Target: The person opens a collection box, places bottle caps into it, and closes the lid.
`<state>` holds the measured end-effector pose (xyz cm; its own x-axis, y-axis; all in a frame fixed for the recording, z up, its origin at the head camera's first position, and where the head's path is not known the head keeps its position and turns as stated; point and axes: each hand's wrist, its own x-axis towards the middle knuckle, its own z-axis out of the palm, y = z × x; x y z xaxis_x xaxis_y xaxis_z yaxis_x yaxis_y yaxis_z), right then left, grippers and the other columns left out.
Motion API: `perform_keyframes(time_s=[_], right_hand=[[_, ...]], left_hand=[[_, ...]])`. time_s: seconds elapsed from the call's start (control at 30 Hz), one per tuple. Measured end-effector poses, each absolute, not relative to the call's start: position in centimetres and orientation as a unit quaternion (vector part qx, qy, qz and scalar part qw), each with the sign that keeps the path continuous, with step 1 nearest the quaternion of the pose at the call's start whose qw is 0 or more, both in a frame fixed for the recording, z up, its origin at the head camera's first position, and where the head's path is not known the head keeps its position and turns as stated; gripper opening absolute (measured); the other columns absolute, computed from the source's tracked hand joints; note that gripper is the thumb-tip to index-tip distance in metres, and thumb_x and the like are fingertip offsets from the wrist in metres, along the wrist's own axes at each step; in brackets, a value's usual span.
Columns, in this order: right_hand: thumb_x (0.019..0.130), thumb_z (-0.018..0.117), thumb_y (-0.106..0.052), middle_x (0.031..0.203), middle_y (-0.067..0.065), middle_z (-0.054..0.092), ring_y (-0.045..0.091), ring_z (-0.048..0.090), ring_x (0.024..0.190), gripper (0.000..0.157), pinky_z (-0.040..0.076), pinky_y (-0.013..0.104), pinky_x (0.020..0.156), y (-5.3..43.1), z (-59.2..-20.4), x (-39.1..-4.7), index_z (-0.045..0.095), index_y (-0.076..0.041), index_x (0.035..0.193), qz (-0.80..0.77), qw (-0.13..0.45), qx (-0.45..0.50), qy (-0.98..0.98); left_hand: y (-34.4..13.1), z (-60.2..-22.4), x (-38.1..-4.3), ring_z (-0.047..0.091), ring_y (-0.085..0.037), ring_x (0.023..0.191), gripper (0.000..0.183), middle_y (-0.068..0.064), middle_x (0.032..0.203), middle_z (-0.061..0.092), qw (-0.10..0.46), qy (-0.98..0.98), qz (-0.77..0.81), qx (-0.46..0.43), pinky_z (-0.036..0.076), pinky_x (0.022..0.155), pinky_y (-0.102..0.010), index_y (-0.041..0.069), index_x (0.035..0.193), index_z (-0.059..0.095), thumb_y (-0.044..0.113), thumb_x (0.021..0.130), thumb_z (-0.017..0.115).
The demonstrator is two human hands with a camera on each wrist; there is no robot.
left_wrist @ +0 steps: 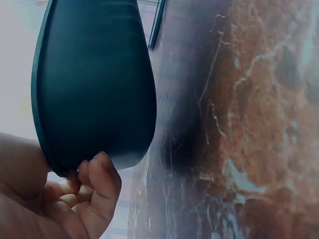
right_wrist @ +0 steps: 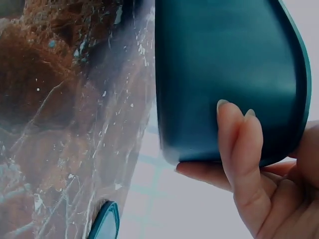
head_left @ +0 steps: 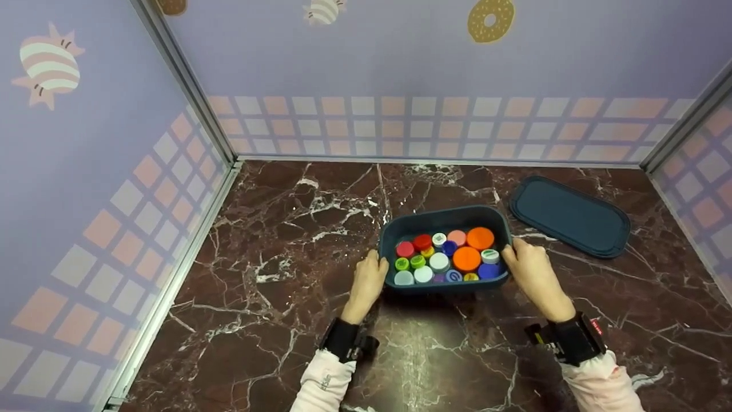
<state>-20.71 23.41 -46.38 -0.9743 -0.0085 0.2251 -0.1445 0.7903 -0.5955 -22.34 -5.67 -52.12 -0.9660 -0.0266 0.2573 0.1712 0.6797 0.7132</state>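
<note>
A dark teal rectangular box (head_left: 440, 214) with rounded corners is held up between both hands, its open top toward the head camera. Colourful bottle caps lie inside, among them an orange cap (head_left: 466, 259), a white cap (head_left: 439, 262) and a red cap (head_left: 405, 249). My left hand (head_left: 367, 280) grips the box's left end, with curled fingers (left_wrist: 102, 179) under the rim. At the other end my right hand (head_left: 534, 274) grips the rim, its fingers (right_wrist: 233, 134) against the outer wall. Both wrist views show a gap between box and tabletop.
A matching teal lid (head_left: 572, 216) lies flat on the brown marbled tabletop (head_left: 274, 240), behind and right of the box. Patterned panels stand around the table: a back wall (head_left: 400, 63), a left wall (head_left: 103, 189) and a right wall (head_left: 700, 183).
</note>
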Motion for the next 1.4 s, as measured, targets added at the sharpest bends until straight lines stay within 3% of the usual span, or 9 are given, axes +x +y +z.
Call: perform_keyframes(time_s=[0.23,0.4,0.53,0.7,0.77,0.87,1.03,1.4], right_hand=[[0.092,0.043,-0.006,0.057,0.005,0.040,0.021,0.044,0.050,0.016,0.036,0.034,0.045,23.7,-48.6,-21.0,0.052,0.004,0.083,0.339,0.087,0.030,-0.936],[0.093,0.042,-0.007,0.065,0.011,0.052,0.025,0.058,0.054,0.018,0.047,0.036,0.049,23.5,-50.3,-20.9,0.051,0.006,0.085,0.398,0.011,0.021,-0.917],[0.092,0.043,-0.007,0.063,0.008,0.051,0.022,0.056,0.054,0.018,0.044,0.034,0.052,23.2,-50.7,-20.9,0.051,0.003,0.080,0.404,0.005,0.024,-0.914],[0.091,0.043,-0.007,0.057,0.002,0.041,0.019,0.052,0.049,0.023,0.042,0.030,0.048,23.2,-50.3,-20.7,0.042,-0.004,0.069,0.402,-0.005,0.014,-0.915],[0.092,0.042,-0.008,0.058,0.005,0.047,0.020,0.057,0.048,0.023,0.046,0.031,0.048,23.3,-49.9,-20.5,0.043,-0.005,0.069,0.402,-0.014,0.010,-0.916],[0.093,0.041,-0.010,0.059,0.009,0.049,0.021,0.055,0.046,0.022,0.045,0.032,0.046,23.5,-48.8,-20.4,0.046,-0.003,0.072,0.381,0.002,0.006,-0.925],[0.092,0.040,-0.007,0.055,0.008,0.043,0.019,0.044,0.039,0.018,0.035,0.030,0.038,23.3,-47.6,-20.2,0.046,0.002,0.078,0.337,0.055,0.016,-0.940],[0.089,0.042,-0.005,0.054,0.007,0.044,0.022,0.049,0.042,0.016,0.038,0.034,0.037,23.4,-48.0,-20.3,0.045,0.001,0.075,0.315,0.103,0.019,-0.943]], left_hand=[[-5.9,-50.7,-22.5,0.035,-0.017,0.050,0.029,0.004,0.057,0.024,0.166,-0.887,-0.429,-0.047,0.029,0.047,-0.029,0.012,0.068,0.030,0.009,0.086,0.053],[-6.2,-48.7,-22.5,0.032,-0.014,0.048,0.030,0.006,0.055,0.025,0.232,-0.866,-0.437,-0.071,0.025,0.047,-0.027,0.013,0.066,0.031,0.010,0.083,0.055],[-6.4,-47.8,-22.6,0.032,-0.014,0.046,0.030,0.007,0.054,0.026,0.253,-0.860,-0.436,-0.080,0.025,0.046,-0.027,0.014,0.064,0.031,0.012,0.082,0.056],[-6.6,-48.1,-22.5,0.033,-0.014,0.046,0.031,0.007,0.052,0.027,0.239,-0.862,-0.441,-0.074,0.026,0.046,-0.027,0.014,0.063,0.031,0.011,0.082,0.056],[-6.7,-48.5,-22.4,0.032,-0.014,0.046,0.031,0.007,0.052,0.027,0.226,-0.863,-0.447,-0.069,0.025,0.046,-0.027,0.014,0.063,0.031,0.011,0.082,0.056],[-6.7,-49.3,-22.3,0.032,-0.014,0.048,0.030,0.006,0.054,0.026,0.195,-0.869,-0.450,-0.062,0.025,0.047,-0.027,0.013,0.064,0.032,0.010,0.084,0.054],[-6.4,-50.9,-22.0,0.037,-0.017,0.050,0.026,0.003,0.055,0.029,0.143,-0.895,-0.420,-0.053,0.032,0.046,-0.031,0.010,0.067,0.034,0.008,0.085,0.053],[-5.9,-51.5,-22.2,0.040,-0.021,0.050,0.026,0.000,0.054,0.032,0.136,-0.910,-0.388,-0.058,0.036,0.047,-0.035,0.008,0.068,0.034,0.008,0.085,0.054]])
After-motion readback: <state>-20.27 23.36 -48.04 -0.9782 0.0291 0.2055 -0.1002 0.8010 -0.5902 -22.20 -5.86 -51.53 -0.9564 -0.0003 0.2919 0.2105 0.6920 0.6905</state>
